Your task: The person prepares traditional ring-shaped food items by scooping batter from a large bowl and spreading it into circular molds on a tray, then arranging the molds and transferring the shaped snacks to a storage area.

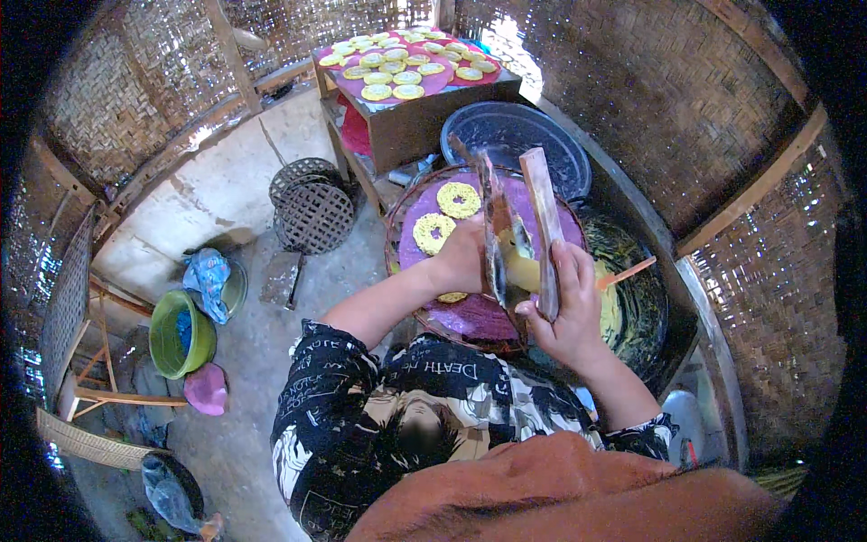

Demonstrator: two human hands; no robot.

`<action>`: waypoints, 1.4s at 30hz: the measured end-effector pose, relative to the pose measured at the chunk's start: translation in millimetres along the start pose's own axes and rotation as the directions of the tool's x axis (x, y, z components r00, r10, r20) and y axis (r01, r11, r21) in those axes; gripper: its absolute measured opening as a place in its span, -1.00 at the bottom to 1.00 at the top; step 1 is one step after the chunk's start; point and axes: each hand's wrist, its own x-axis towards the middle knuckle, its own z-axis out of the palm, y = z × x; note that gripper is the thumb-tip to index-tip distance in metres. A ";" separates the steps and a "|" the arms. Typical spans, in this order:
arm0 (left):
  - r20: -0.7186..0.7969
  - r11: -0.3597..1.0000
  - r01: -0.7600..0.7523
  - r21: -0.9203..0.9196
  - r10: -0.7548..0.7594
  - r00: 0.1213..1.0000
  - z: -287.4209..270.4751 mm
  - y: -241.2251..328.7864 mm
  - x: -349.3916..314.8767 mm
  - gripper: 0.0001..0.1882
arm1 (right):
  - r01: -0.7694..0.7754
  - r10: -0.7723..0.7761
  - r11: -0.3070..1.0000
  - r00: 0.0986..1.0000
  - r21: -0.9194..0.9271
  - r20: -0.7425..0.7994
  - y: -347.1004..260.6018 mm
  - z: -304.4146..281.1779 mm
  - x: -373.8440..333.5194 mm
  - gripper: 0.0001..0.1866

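**Q:** What are the hands doing on your feed right now?

**A:** From where I'm watching, the right hand (567, 312) has its fingers (574, 271) wrapped tight around a flat wooden stick (544, 226), held nearly upright over the round woven tray (397, 212). The left hand (465, 257) is up against a shiny, wet-looking curved strip (497, 230) that stands just beside the stick. I can't tell whether those fingers are closed on it or just resting there, since the strip hides them. Something soft and yellow (524, 269) sits between the two pieces, low down near both hands.

**Q:** And what's on the tray?

**A:** A purple sheet (479, 316) lines it, with yellow lacy rings (458, 200) laid out on top; one ring sits right next to the left hand. To the right of the tray there's a big dark pan (643, 307) smeared with yellow, with an orange stick (628, 272) poking over it. Further back, a wooden desk (433, 117) carries many more of the same rings on pink sheets.
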 end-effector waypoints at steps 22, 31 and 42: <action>0.042 -0.167 0.044 -0.985 0.014 0.999 -23.1 -26.6 72.4 -0.25 | -0.888 0.133 -0.222 0.382 0.403 0.914 57.4 -43.4 -29.5 0.17; 0.276 -0.601 -0.055 -0.797 -0.444 0.852 38.8 -97.4 34.8 -0.44 | -0.966 0.189 -0.157 0.176 0.207 0.966 108.1 -23.5 -20.5 -0.09; 0.164 -0.443 -0.136 -0.886 -0.575 0.801 10.4 -95.3 18.3 -0.54 | -0.956 0.313 -0.092 0.238 0.279 0.919 81.0 -8.3 -0.4 -0.36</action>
